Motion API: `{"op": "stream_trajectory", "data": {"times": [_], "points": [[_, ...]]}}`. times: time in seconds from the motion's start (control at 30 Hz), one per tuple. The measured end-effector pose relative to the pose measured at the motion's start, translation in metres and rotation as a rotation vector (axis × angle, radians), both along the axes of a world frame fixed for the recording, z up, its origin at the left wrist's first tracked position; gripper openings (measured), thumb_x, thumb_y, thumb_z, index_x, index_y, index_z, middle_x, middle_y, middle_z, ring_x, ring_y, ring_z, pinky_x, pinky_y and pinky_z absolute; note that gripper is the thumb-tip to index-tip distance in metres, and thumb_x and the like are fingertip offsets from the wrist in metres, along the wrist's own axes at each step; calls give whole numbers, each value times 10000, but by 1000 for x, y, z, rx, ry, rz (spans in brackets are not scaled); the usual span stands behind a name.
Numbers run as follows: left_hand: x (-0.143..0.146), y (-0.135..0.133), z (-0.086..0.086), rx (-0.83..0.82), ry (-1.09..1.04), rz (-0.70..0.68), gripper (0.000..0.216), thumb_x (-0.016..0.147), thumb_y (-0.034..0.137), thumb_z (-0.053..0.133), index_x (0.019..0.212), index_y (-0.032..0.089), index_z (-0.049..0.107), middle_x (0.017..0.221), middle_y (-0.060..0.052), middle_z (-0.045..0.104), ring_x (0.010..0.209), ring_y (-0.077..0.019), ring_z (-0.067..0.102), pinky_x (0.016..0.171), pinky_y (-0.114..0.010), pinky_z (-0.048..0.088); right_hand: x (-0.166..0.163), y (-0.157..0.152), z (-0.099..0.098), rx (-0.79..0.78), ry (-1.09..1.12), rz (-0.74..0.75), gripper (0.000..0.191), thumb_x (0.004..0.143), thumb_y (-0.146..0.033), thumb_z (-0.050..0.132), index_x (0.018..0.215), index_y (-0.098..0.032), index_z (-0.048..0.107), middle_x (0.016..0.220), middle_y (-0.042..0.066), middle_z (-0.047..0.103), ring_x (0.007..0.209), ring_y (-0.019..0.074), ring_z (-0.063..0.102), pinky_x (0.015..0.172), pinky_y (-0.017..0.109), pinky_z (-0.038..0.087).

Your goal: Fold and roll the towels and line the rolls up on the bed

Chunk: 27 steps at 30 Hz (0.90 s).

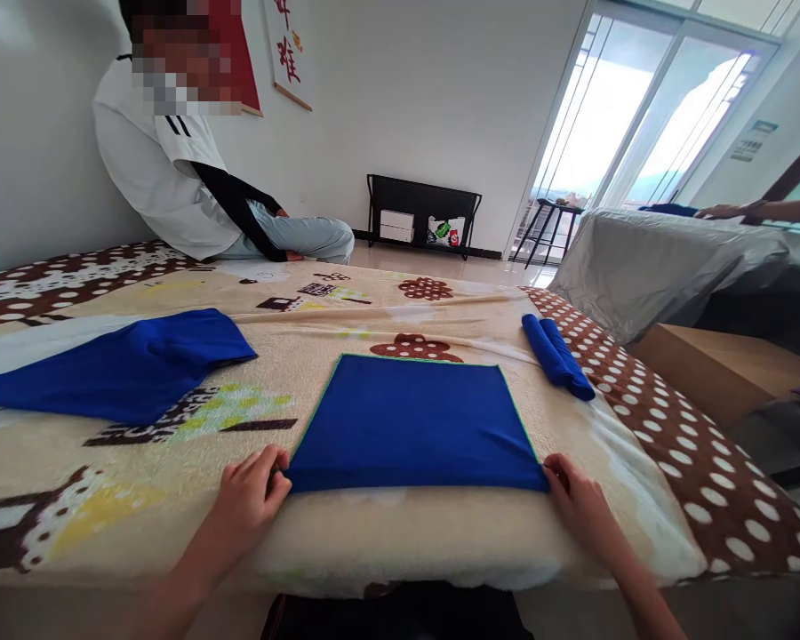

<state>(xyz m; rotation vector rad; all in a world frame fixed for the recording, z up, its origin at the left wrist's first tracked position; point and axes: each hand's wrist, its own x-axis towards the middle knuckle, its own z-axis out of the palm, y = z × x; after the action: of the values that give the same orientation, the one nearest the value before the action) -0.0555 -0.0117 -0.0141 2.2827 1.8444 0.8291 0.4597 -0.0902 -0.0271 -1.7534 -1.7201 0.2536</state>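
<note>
Currently L hand (253, 485) & R hand (575, 498) pinch flat blue cloth (413, 422) @ near corners, so uneven pull might skew/crease it.

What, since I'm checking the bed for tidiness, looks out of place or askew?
The loose blue cloth at left: it lies rumpled and askew on the blanket, while the spread blue cloth held by the left hand and right hand is nearly flat, and the blue rolls lie side by side. Nothing looks spilled or damaged.
</note>
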Motion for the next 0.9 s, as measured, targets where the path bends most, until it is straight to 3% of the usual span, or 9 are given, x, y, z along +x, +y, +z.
{"op": "stream_trajectory", "data": {"times": [0.1, 0.23, 0.47, 0.6, 0.67, 0.73, 0.8, 0.83, 0.9], "points": [[7, -6, -5, 72, 42, 91, 177, 859, 290, 401, 877, 225, 565, 926, -50, 643, 946, -256, 576, 890, -444, 358, -4, -2, -9, 57, -97, -36, 261, 979, -454, 428, 889, -255, 570, 853, 50, 653, 761, 220, 642, 704, 340, 488], [7, -9, -4, 214, 108, 97, 227, 885, 282, 418, 871, 228, 638, 1142, -90, 599, 1056, -276, 520, 916, -458, 359, -5, -4, -13, 163, -213, -71, 263, 981, -428, 448, 1044, -230, 608, 1052, 112, 636, 945, 257, 621, 822, 400, 493], [19, -19, 14, 285, 226, 61, 272, 922, 303, 423, 846, 250, 678, 1275, -74, 598, 1186, -305, 502, 950, -533, 331, -9, -6, 3, 217, -371, 28, 193, 959, -291, 499, 937, -255, 687, 1061, 56, 652, 1008, 239, 587, 911, 420, 444], [38, -24, 18, 339, 301, 168, 324, 885, 489, 549, 762, 209, 658, 1288, -134, 585, 1217, -372, 497, 1004, -637, 269, -32, -2, 19, 241, -549, -82, 315, 960, -437, 531, 803, -216, 691, 1073, 89, 666, 1017, 274, 589, 873, 441, 435], [44, -24, 17, 346, 325, 193, 299, 860, 477, 606, 766, 198, 656, 1296, -159, 570, 1219, -394, 491, 986, -641, 292, -47, 1, 23, 261, -638, -161, 381, 916, -534, 584, 818, -183, 695, 1102, 130, 668, 1035, 312, 588, 882, 472, 427], [49, -25, 16, 365, 327, 153, 204, 864, 397, 629, 824, 202, 674, 1322, -161, 554, 1227, -393, 485, 958, -590, 346, -63, 3, 23, 273, -700, -199, 377, 894, -515, 627, 956, -151, 701, 1179, 167, 651, 1076, 349, 575, 904, 506, 412], [54, -25, 14, 421, 327, 63, 99, 888, 267, 609, 907, 220, 693, 1325, -140, 566, 1211, -361, 507, 938, -523, 379, -78, 5, 20, 293, -702, -168, 290, 931, -365, 601, 1126, -164, 674, 1262, 158, 628, 1124, 347, 564, 933, 519, 397], [58, -26, 13, 450, 334, -5, 142, 899, 186, 574, 956, 231, 697, 1307, -123, 588, 1190, -334, 530, 938, -495, 385, -84, 6, 18, 304, -683, -106, 277, 952, -266, 551, 1199, -191, 650, 1292, 135, 622, 1150, 327, 562, 956, 512, 391], [66, -26, 10, 493, 352, -157, 306, 894, 40, 486, 1016, 229, 694, 1203, -89, 655, 1108, -269, 587, 944, -447, 393, -96, 8, 14, 298, -631, 121, 438, 956, -91, 423, 1336, -247, 575, 1350, 77, 607, 1200, 250, 561, 1011, 459, 392]]}}
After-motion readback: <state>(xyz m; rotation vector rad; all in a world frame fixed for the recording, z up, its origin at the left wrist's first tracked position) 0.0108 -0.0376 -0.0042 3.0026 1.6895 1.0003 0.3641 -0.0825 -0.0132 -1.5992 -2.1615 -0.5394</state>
